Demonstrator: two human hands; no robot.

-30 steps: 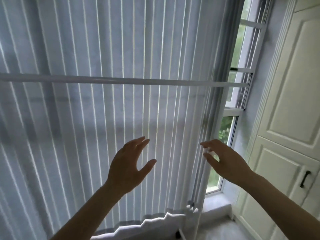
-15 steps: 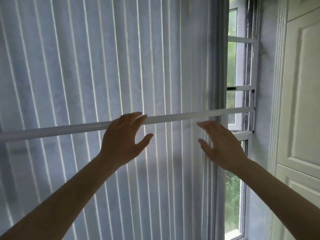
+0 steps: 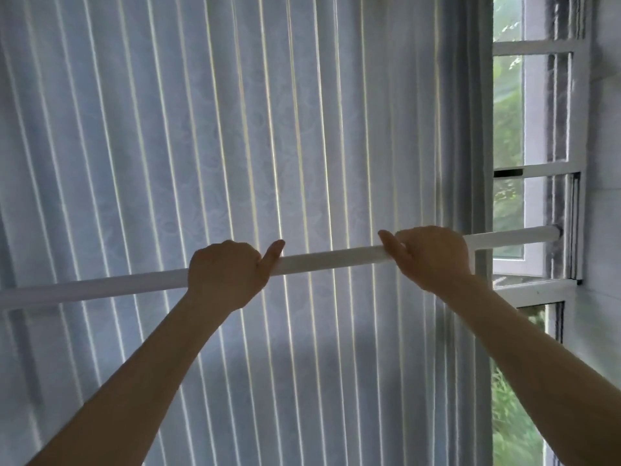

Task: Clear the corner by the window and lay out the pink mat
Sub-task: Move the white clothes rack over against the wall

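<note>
Both hands, left hand [image 3: 228,275] and right hand [image 3: 433,255], now grip the white rod [image 3: 331,257] before blinds [image 3: 302,129].

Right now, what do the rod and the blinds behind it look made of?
Rod: smooth white tube, probably painted metal or plastic, judging by its even, faintly glossy surface. Blinds: likely woven fabric slats, since light glows through and a faint pattern shows.

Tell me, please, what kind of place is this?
Probably a room in a home, right beside a window. Pale vertical blinds cover most of the view, a white-framed window shows green leaves outside, and both hands, left hand and right hand, grip a white rod across the blinds.
</note>
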